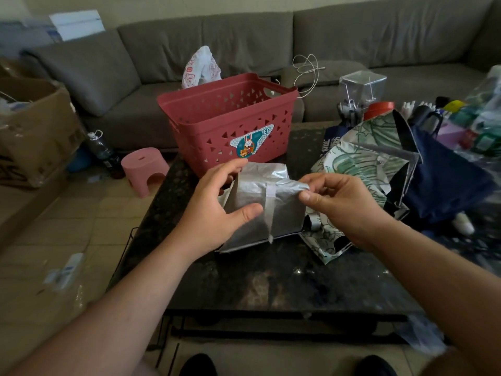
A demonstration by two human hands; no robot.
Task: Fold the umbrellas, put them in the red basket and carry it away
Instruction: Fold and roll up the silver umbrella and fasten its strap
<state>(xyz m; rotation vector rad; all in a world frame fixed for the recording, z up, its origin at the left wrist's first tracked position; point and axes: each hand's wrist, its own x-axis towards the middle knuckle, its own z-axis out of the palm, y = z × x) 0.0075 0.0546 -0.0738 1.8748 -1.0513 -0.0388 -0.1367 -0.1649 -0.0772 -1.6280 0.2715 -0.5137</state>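
Observation:
Above the dark stone table (271, 278) I hold a partly gathered umbrella, its silver lining (282, 213) outward and its green leaf print (349, 164) spreading to the right. My left hand (217, 204) grips the silver bundle from the left, thumb across its front. My right hand (344, 202) pinches the silver fabric's right edge. A strap with a white patch (269, 210) hangs down between my hands. The red basket (230, 123) stands just behind, holding nothing I can see. A navy umbrella (444, 185) lies open at the right.
A grey corner sofa (244, 44) runs behind the table. On the floor at the left are a pink stool (145, 166), a dark bottle (104, 153) and a cardboard box (35, 131). Clutter, a clear plastic box (362, 85) and a red lid crowd the table's far right.

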